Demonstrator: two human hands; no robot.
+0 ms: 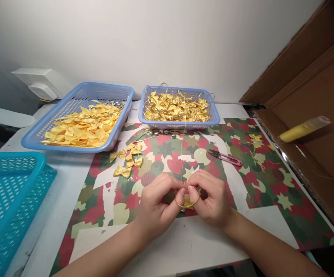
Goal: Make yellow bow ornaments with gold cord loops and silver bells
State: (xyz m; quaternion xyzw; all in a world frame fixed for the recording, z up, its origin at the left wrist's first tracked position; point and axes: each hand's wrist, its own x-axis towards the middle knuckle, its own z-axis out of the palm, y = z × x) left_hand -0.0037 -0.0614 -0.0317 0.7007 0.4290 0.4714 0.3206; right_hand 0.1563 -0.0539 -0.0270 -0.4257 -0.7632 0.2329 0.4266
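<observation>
A gold cord loop (184, 206) is held over the near middle of the patterned paper sheet (271, 200), just above its white near edge. The loop is pinched from one side by the left hand (155, 206), with thumb and forefinger closed narrowly on the cord. The other side is gripped in the same narrow pinch by the right hand (210, 200). A small yellow bow (187, 200) is seen inside the loop, between the fingertips; whether it is fastened to the cord cannot be told. A thin gold strand (182, 157) is stretched from the pinch toward the far edge of the sheet.

Pink thread snips (224, 157) are laid on the sheet, right of its middle. A cluster of loose satin bows (126, 159) is scattered on the sheet's far left part, and a row of small silver bells (161, 132) is lined along its far edge. Beyond that edge, a small blue basket (181, 124) is filled with looped bows, and a larger blue basket (77, 96) with plain bows is set off the far left corner. A teal basket (10, 192) is placed well left of the sheet. A cardboard box (314, 88) is stood open to the sheet's right, with a yellow tube (304, 129) lying inside.
</observation>
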